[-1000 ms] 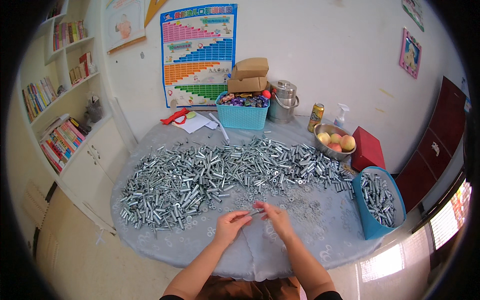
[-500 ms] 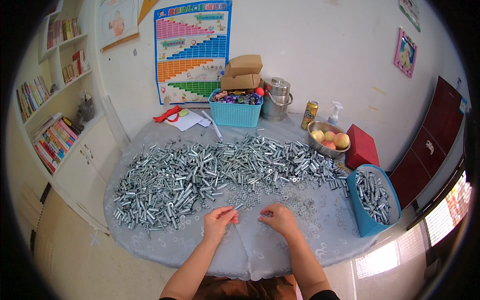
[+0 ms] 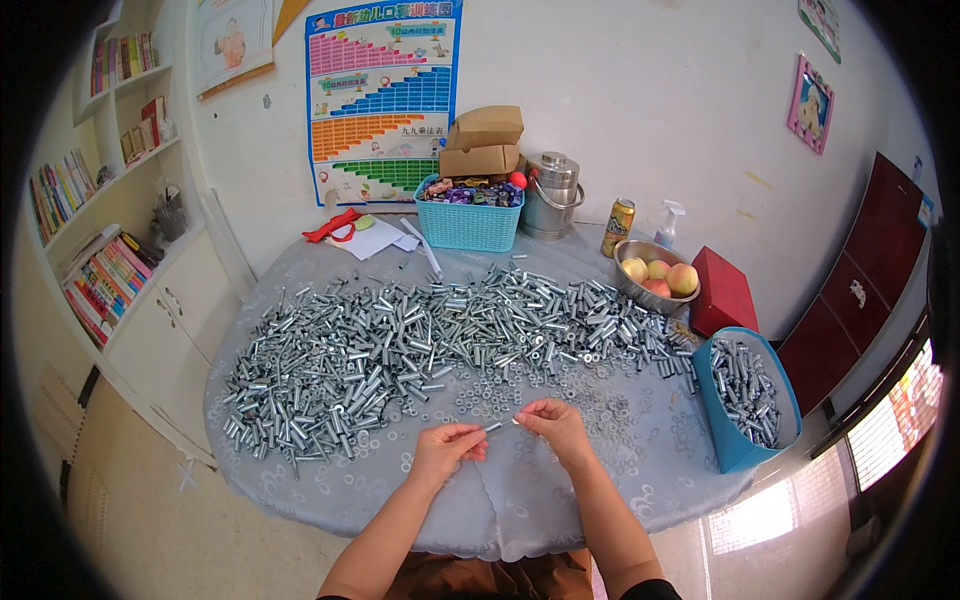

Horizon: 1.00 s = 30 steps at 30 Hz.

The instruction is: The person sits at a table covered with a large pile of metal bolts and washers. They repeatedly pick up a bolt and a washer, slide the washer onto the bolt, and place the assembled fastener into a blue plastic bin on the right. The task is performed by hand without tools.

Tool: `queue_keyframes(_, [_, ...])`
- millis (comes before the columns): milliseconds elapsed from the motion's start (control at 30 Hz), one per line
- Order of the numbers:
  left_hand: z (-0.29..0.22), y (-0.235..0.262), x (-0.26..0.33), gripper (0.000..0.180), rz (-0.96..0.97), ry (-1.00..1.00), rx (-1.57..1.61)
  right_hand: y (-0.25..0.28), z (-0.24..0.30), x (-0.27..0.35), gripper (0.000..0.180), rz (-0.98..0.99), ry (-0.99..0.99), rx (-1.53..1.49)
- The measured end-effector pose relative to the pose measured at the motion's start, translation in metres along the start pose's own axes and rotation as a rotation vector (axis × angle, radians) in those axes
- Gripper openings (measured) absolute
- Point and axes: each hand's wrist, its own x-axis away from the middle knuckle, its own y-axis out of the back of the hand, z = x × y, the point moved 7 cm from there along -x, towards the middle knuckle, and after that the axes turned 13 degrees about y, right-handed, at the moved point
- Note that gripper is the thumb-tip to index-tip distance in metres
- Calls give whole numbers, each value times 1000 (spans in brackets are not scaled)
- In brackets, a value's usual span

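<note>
Silvery metal, a thin bolt (image 3: 495,427) bridges the two hands below the centre of the frame, its long axis rising slightly rightward. The left hand (image 3: 440,452) pinches its left end; the right hand (image 3: 560,430) has fingertips pressed together at the other end, what they grip too small to tell. Above lie loose washers (image 3: 600,412), then a heap of metal pieces (image 3: 380,350); a blue bin (image 3: 737,455) stands right.

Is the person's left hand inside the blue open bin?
No, the left hand pinches a small silvery metal rod above the grey patterned tablecloth.
</note>
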Motion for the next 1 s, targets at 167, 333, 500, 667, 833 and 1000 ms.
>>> queue_keyframes(167, [0,-5,4,19,41,31,12,-5,-3,1,12,27,-39,-31])
queue_keyframes(333, [1,-3,3,19,51,73,78,-9,-8,2,16,12,-22,62])
queue_keyframes(500, [4,5,-2,19,35,59,147,-26,9,2,21,52,340,411])
queue_keyframes(667, [-1,19,-4,17,-63,-4,243,-40,22,-1,19,110,587,766])
queue_keyframes(833, [-3,17,-3,18,-58,-15,241,-46,15,1,14,206,704,1007])
queue_keyframes(1000, [-1,17,-2,19,-61,7,221,-44,11,1,9,193,712,1082])
